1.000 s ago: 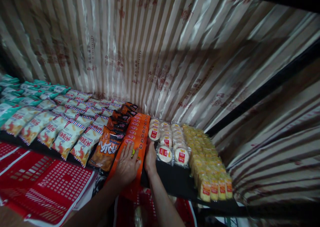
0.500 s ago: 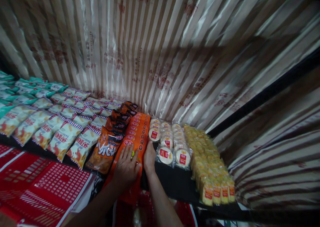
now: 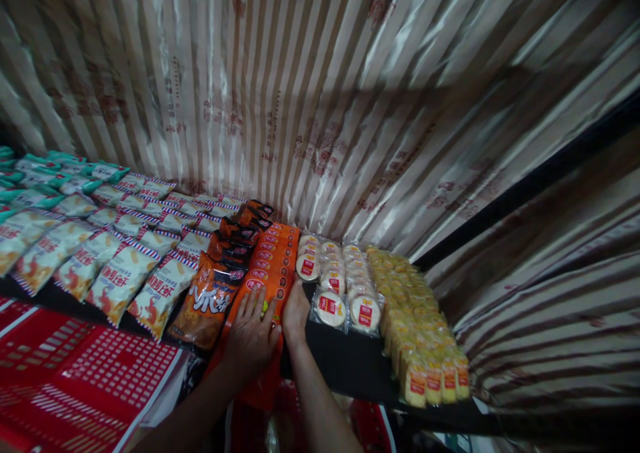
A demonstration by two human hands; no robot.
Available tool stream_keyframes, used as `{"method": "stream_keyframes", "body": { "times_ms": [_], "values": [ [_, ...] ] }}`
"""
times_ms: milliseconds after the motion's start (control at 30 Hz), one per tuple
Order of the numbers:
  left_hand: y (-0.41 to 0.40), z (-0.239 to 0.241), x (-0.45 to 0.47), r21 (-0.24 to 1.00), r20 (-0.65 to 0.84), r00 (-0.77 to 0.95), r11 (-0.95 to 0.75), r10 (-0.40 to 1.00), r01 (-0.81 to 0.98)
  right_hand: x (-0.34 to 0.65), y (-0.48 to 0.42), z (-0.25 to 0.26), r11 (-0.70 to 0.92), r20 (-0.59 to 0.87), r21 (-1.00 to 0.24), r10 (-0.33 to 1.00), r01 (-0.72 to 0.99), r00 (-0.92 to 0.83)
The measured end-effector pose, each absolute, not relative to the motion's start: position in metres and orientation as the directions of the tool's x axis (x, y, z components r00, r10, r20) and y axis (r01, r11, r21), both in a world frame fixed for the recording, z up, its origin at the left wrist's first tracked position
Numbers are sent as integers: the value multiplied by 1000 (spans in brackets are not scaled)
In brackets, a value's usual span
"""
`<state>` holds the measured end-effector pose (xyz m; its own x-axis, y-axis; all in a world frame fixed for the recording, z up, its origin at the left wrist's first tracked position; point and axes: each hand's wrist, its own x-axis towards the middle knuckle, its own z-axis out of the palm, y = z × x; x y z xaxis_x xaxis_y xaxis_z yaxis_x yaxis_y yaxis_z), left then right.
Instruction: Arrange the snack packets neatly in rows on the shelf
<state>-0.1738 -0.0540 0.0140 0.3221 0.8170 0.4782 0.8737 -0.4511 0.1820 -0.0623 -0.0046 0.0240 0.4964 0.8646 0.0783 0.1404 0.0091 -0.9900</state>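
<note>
Compared with a second ago, the pale bags [image 3: 125, 283], the brown bags [image 3: 203, 303] and the red basket [image 3: 125, 370] sit a little further left in my view, and the curtain print [image 3: 320, 143] at the back has slid slightly too; I read at least some of that as the camera turning. The right hand [image 3: 295, 313] appears a touch further left as well, at its wrist most of all. The left hand [image 3: 253, 333] has hardly changed.

I see the left hand palm down on the front of the orange packets [image 3: 270, 260], fingers spread slightly and thumb out toward the right hand. The right hand stands on edge along the right side of the same packets; its fingers are mostly turned from me, so I cannot tell whether they are pressed together or pinching.

The packets lie overlapped in one row, running from the back of the black shelf [image 3: 345, 366] toward me, with the nearest one hanging past the front edge. The brown bags lie just beside them on the left. On the right, close to the right hand, are the round crackers [image 3: 333, 306], then the yellow packs [image 3: 415, 326].
</note>
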Motion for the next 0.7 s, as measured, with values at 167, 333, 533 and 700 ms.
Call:
{"method": "stream_keyframes", "body": {
  "times_ms": [167, 333, 533, 700],
  "values": [
    [-54, 14, -174, 201, 471, 302, -434, 829, 878, -63, -3, 21, -32, 69, -981, 865, 192, 497],
    [-55, 17, -174, 228, 440, 284, -412, 852, 882, -64, -4, 24, -61, 78, -957, 886, 282, 456],
    [-55, 21, -174, 250, 403, 278, -397, 872, 883, -66, -4, 26, -84, 57, -955, 888, 283, 456],
    [-55, 19, -175, 258, 401, 285, -406, 871, 877, -66, -4, 23, -50, 98, -949, 892, 310, 441]
  ]
}}
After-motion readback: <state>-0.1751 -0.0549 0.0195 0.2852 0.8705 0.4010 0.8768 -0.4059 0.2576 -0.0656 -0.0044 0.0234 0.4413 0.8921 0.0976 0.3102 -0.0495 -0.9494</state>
